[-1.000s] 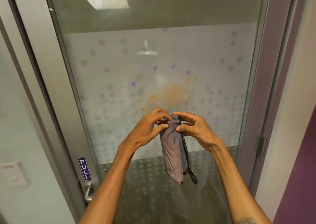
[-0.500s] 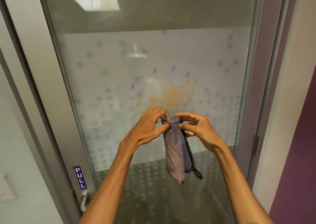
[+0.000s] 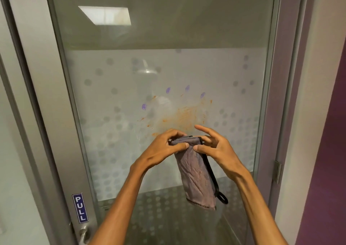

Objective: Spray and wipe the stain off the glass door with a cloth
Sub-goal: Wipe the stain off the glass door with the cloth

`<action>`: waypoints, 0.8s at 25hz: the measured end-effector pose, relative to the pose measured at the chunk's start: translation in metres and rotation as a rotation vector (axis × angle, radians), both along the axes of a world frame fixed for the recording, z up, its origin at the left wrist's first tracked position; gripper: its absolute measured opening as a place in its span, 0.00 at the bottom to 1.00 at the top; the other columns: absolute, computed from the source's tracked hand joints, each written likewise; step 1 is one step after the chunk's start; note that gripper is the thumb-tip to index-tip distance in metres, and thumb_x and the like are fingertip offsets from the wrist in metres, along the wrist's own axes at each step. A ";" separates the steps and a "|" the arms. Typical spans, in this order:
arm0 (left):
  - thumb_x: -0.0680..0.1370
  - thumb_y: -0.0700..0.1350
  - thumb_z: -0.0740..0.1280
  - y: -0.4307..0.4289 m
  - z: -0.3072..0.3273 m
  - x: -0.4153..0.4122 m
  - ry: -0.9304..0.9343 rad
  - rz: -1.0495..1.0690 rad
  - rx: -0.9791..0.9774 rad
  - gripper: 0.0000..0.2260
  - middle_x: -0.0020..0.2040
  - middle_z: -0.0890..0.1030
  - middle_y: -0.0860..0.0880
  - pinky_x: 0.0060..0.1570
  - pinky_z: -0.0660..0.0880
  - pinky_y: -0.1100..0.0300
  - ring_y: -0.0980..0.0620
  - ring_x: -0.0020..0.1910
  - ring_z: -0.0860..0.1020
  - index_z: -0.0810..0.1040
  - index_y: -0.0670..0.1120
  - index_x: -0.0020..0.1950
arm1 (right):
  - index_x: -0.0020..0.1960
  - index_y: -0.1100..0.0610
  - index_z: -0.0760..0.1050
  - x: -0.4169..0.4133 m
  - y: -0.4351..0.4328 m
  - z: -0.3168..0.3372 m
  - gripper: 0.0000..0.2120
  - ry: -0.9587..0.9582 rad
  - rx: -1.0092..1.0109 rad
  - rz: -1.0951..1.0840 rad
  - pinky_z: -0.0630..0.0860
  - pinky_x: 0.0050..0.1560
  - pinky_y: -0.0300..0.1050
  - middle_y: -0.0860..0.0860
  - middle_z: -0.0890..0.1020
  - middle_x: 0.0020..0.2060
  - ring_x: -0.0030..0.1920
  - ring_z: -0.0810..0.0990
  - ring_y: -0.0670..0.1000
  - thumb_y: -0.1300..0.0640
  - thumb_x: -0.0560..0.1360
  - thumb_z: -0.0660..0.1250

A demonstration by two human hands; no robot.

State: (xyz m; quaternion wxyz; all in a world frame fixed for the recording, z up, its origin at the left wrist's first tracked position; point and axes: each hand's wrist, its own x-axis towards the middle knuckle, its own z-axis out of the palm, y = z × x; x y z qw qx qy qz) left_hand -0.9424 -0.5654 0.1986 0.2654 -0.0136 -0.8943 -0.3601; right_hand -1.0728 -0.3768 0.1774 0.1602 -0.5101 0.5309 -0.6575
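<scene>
A frosted, dotted glass door (image 3: 116, 151) fills the view. An orange smear (image 3: 184, 115) with small purple marks above it sits on the glass at mid-height. Just below the smear, my left hand (image 3: 164, 147) and my right hand (image 3: 213, 145) pinch the top edge of a folded grey cloth (image 3: 196, 175). The cloth hangs down between them, with a black hanging loop (image 3: 221, 200) at its lower right. My right hand's upper fingers are spread. No spray bottle is in view.
The metal door frame (image 3: 61, 132) at the left carries a blue PULL label (image 3: 80, 208) above a lever handle (image 3: 83, 234). A hinge (image 3: 277, 171) sits on the right frame. A purple wall (image 3: 325, 170) stands at the far right.
Both hands have shifted their grip along the cloth's top edge, and my right hand's fingers have spread. The view has tilted slightly, so the door appears lower.
</scene>
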 end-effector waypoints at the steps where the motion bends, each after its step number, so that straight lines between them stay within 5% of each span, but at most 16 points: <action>1: 0.78 0.55 0.71 0.002 -0.001 -0.001 -0.003 -0.040 0.081 0.10 0.54 0.83 0.58 0.50 0.79 0.64 0.62 0.53 0.81 0.81 0.57 0.58 | 0.72 0.41 0.71 0.000 0.001 0.000 0.31 -0.027 -0.021 0.001 0.82 0.55 0.43 0.52 0.85 0.59 0.59 0.84 0.52 0.57 0.73 0.77; 4: 0.79 0.52 0.72 0.014 0.003 -0.010 0.053 -0.094 0.175 0.07 0.53 0.83 0.57 0.49 0.79 0.65 0.60 0.51 0.82 0.82 0.56 0.56 | 0.72 0.43 0.72 -0.003 0.003 -0.014 0.30 -0.154 -0.072 0.014 0.80 0.60 0.46 0.50 0.82 0.64 0.63 0.81 0.50 0.48 0.71 0.77; 7: 0.79 0.49 0.72 0.025 0.020 -0.020 0.044 -0.141 0.175 0.05 0.52 0.84 0.58 0.50 0.80 0.64 0.61 0.52 0.82 0.82 0.55 0.55 | 0.66 0.49 0.79 -0.005 0.005 -0.043 0.27 -0.322 -0.047 0.157 0.81 0.53 0.43 0.51 0.84 0.59 0.58 0.84 0.49 0.40 0.70 0.75; 9: 0.80 0.47 0.72 0.025 0.034 -0.028 0.044 -0.136 0.146 0.05 0.52 0.84 0.58 0.50 0.80 0.64 0.62 0.52 0.82 0.82 0.55 0.55 | 0.64 0.52 0.81 -0.007 0.006 -0.057 0.26 -0.390 -0.042 0.176 0.81 0.53 0.46 0.54 0.84 0.60 0.59 0.84 0.53 0.42 0.70 0.77; 12: 0.80 0.47 0.72 0.023 0.051 -0.044 0.068 -0.050 0.019 0.08 0.52 0.83 0.58 0.51 0.79 0.65 0.65 0.51 0.80 0.82 0.50 0.58 | 0.62 0.52 0.82 -0.011 0.001 -0.054 0.21 -0.334 -0.101 -0.021 0.82 0.51 0.46 0.58 0.85 0.58 0.57 0.85 0.58 0.48 0.72 0.77; 15: 0.79 0.51 0.72 0.028 0.066 -0.051 0.131 0.088 -0.163 0.16 0.63 0.81 0.54 0.63 0.77 0.57 0.59 0.61 0.78 0.79 0.50 0.66 | 0.59 0.53 0.84 -0.010 -0.004 -0.035 0.13 -0.304 -0.205 -0.175 0.83 0.50 0.43 0.55 0.86 0.55 0.56 0.85 0.56 0.53 0.76 0.73; 20: 0.81 0.53 0.67 -0.015 0.073 -0.020 0.678 0.580 -0.567 0.20 0.73 0.76 0.47 0.77 0.63 0.51 0.45 0.76 0.69 0.78 0.46 0.70 | 0.52 0.41 0.85 -0.013 -0.001 0.006 0.08 -0.248 -0.418 -0.667 0.82 0.45 0.39 0.42 0.88 0.49 0.51 0.86 0.44 0.53 0.78 0.70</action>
